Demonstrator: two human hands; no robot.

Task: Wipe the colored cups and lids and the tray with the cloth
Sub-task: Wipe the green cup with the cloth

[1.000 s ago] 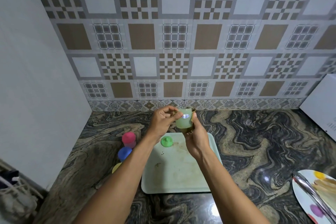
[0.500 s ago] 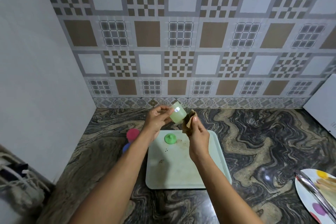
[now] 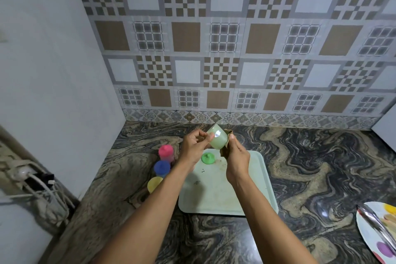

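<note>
Over the counter (image 3: 321,167), cup (image 3: 217,140) tilted further in left grip (image 3: 192,146), cloth (image 3: 224,152) seemingly in right grip (image 3: 236,161).

The pale green cup (image 3: 217,140), upright between both hands a second ago, now tilts with its upper end to the left. The left hand (image 3: 192,146) pinches its side, and the right hand (image 3: 237,161) has brought the brown cloth (image 3: 224,152) against its lower right edge.
</note>
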